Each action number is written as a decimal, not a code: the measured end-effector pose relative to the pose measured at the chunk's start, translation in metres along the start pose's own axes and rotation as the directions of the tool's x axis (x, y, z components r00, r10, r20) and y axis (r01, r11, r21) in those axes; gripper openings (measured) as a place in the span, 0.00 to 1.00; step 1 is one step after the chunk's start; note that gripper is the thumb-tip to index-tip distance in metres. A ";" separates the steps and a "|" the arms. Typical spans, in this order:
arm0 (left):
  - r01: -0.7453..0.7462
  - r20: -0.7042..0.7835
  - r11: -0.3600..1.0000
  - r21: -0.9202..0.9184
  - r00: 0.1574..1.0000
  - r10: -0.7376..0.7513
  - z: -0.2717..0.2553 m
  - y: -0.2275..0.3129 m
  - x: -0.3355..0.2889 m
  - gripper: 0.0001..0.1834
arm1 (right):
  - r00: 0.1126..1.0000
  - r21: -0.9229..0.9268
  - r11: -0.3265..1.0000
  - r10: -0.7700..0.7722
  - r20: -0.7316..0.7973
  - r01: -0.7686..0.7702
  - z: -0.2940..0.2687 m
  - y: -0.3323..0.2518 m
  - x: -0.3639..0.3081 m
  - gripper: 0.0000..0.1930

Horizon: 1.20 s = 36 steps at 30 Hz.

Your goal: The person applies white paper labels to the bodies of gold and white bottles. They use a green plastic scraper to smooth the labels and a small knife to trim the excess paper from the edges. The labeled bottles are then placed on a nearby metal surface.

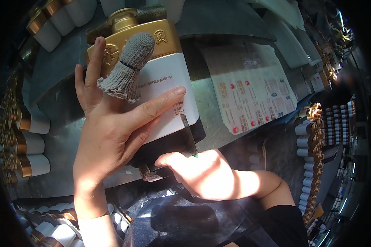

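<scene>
A flat bottle (165,74) with a gold shoulder and neck and a white body lies face up on a dark support. My left hand (107,119) rests on it with fingers spread; the thumb lies across the white front. A grey knitted finger cover (130,68), banded with a dark tie, sits on the index finger over the gold part. In my closed right hand (206,173) is a thin metal blade (188,136), a bit of green showing by the fingers. Its tip meets the white face near the lower right edge. The grip end is hidden inside the hand.
Right of the bottle lies a sheet of printed labels (251,88) on the metal table (210,138). Dark bristles (151,14) flank the bottle neck. More gold-and-white bottles (33,143) stand at the left, and rows of them (309,164) run along the right.
</scene>
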<state>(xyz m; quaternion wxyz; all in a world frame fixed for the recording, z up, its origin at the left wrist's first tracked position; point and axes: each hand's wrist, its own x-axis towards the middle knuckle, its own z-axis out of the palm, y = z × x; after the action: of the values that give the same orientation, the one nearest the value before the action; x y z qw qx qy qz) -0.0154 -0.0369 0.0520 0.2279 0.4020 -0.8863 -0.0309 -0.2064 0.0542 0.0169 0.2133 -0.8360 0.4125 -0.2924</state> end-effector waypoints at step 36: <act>-0.004 -0.263 0.829 -0.559 0.949 -0.172 0.002 -0.020 -0.019 0.27 | 0.999 -0.063 0.997 0.043 -0.003 -0.043 -0.050 -0.006 0.001 0.12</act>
<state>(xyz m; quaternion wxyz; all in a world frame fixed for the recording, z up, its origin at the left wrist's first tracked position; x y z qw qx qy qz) 0.0087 -0.0372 0.0380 0.4653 0.3579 -0.7751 -0.2338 -0.2354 0.0511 0.0580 0.1927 -0.8330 0.4398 -0.2750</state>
